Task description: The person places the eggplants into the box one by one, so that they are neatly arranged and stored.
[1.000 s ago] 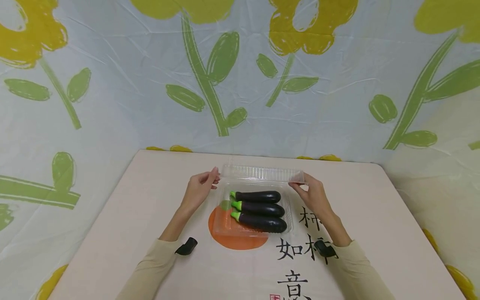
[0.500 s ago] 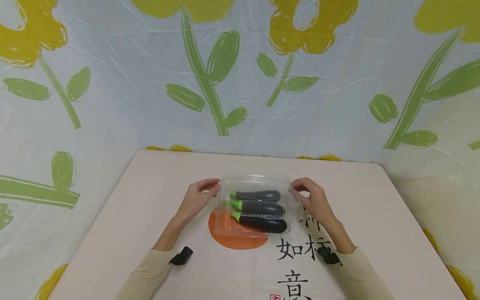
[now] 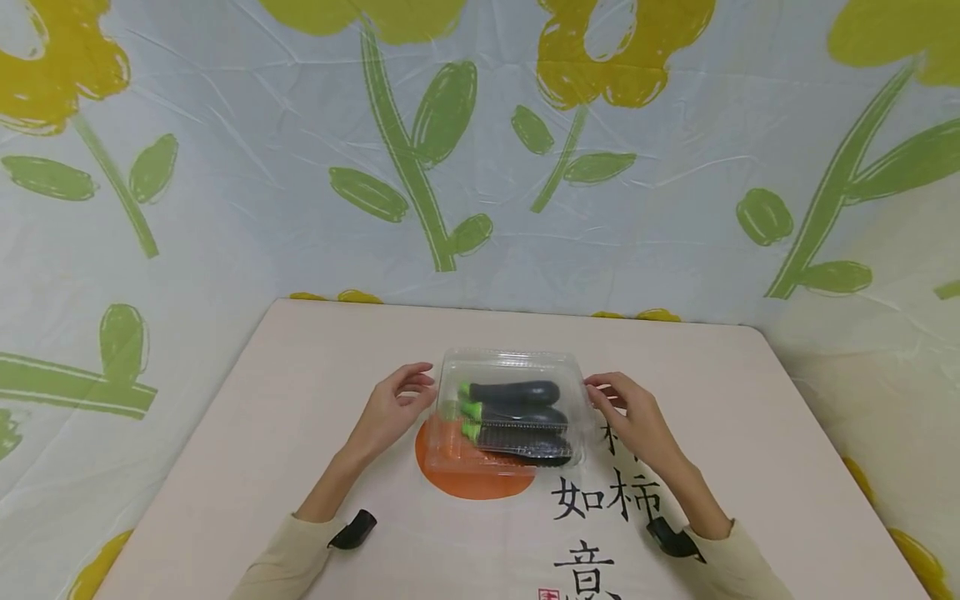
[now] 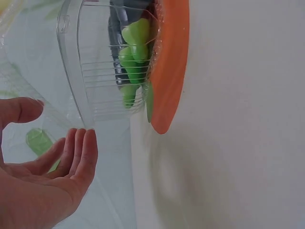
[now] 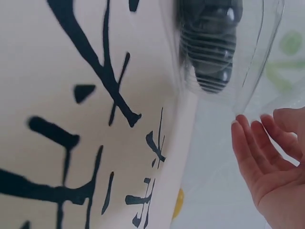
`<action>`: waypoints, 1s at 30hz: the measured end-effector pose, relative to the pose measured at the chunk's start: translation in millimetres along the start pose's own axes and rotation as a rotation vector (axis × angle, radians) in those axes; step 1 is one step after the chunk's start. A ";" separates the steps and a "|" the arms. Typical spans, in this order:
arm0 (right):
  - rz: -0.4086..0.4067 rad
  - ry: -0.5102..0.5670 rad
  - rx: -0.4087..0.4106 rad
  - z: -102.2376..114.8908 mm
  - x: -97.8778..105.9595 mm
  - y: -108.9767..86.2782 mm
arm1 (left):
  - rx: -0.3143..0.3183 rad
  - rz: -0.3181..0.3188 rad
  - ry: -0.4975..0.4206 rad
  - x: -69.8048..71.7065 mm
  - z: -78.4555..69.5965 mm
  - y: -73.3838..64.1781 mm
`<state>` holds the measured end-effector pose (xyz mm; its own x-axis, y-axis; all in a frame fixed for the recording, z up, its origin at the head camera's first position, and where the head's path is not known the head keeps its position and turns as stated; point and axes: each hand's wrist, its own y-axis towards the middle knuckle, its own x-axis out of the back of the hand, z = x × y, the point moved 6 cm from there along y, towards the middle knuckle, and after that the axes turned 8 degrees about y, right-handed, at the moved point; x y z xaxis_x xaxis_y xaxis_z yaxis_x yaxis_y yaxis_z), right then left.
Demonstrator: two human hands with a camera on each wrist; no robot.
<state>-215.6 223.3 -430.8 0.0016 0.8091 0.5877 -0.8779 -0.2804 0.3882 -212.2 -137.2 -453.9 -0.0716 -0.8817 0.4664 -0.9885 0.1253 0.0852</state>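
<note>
A clear plastic clamshell container [image 3: 438, 458] lies over the orange circle printed on the table, with three dark purple eggplants [image 3: 517, 392] side by side in it, green stems to the left. Its hinged lid [image 3: 510, 358] slopes over them, the ribbed front edge crossing the nearest eggplant. At the left side my left hand [image 3: 393, 408] has its fingertips right by the lid's rim, thumb well apart. On the opposite side my right hand [image 3: 633, 417] has its fingertips at the rim too, fingers nearly straight. In the wrist views, neither hand is wrapped around anything.
Black brush characters [image 3: 570, 500] and a red seal mark [image 3: 549, 594] are printed on the pale tabletop [image 3: 300, 400]. A cloth backdrop [image 3: 285, 208] with yellow flowers and green leaves stands behind the table and at both sides. Each wrist wears a black camera mount [image 3: 354, 529].
The lid has swung from standing up at the back, down and forward over the eggplants. My right hand has loosened its pinch on it, and both hands have come slightly nearer the body.
</note>
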 end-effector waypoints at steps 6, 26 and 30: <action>0.047 -0.001 -0.007 7.0 -2.4 -9.6 | 0.003 0.032 0.001 -2.4 2.9 -8.5; 0.242 0.090 -0.093 20.4 0.5 -36.2 | 0.063 0.199 -0.037 -8.5 9.6 -30.5; 0.260 0.093 -0.085 23.1 2.7 -39.4 | 0.049 0.274 -0.043 -10.5 10.4 -34.8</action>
<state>-169.9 224.6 -428.1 -0.2688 0.7608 0.5907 -0.8801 -0.4432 0.1702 -178.4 -137.0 -470.9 -0.3415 -0.8367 0.4282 -0.9367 0.3402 -0.0823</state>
